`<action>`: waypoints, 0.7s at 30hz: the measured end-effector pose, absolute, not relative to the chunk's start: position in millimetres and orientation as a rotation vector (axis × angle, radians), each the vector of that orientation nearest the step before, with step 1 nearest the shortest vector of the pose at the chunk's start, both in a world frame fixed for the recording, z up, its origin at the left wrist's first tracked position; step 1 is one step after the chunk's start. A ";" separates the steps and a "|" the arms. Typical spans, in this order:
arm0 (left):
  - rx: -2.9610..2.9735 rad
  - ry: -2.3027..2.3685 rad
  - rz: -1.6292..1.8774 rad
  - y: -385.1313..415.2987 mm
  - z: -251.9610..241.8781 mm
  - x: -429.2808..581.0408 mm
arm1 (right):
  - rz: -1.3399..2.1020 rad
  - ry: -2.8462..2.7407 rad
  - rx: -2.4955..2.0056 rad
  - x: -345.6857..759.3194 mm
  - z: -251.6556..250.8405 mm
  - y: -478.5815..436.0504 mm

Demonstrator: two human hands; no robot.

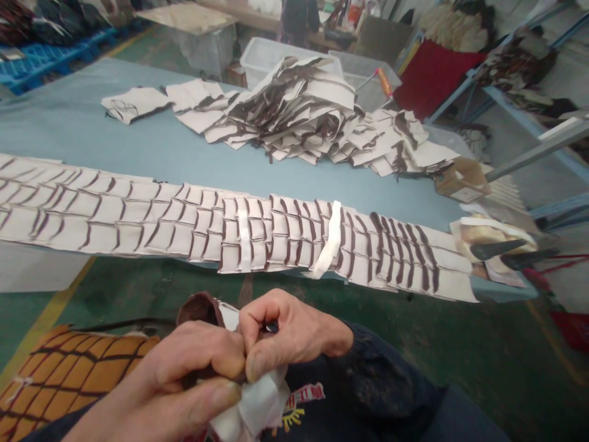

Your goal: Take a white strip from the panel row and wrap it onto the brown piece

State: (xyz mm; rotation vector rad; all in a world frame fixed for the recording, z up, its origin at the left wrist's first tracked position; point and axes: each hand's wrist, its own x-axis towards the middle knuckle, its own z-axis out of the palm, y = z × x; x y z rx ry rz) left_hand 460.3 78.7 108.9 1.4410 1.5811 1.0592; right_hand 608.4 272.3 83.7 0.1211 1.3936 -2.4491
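Note:
Close to my body, below the table's front edge, both hands work on one white fabric piece [264, 402]. My left hand [188, 374] is closed, thumb pressed against bent fingers, with the cloth hanging below its fingertips. My right hand [294, 334] pinches at the same spot, its thumb and forefinger touching the left fingers. The exact point they grip is hidden by the fingers. Behind the knuckles shows brown fabric [200, 309] with a white edge; whether it belongs to the same piece, I cannot tell.
Overlapping white pieces with dark edging [151, 212] run in rows along the blue table [193, 150]. Two white strips [329, 236] lie across them. A loose heap of similar pieces [299, 110] sits farther back, before clear bins [257, 58]. Scissors [499, 248] lie at right.

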 end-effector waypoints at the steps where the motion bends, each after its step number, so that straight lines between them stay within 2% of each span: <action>1: 1.445 1.560 1.065 80.4 110.4 460.2 | -2.463 1.402 0.121 608.8 85.1 273.8; 5: 1.513 1.686 1.131 99.2 117.6 451.2 | -2.563 1.711 0.245 608.3 95.0 287.7; 8: 1.538 1.817 1.136 115.5 120.4 443.5 | -2.517 2.100 0.494 610.8 99.3 296.4; 12: 1.472 1.868 1.260 122.7 109.9 441.1 | -2.108 2.576 0.762 619.4 94.0 285.2; 15: 1.471 1.854 1.307 123.8 99.3 443.7 | -1.784 2.916 0.746 619.1 83.1 267.2; 21: 1.565 1.866 1.470 130.2 98.3 447.6 | -1.500 3.350 0.654 608.2 66.5 260.8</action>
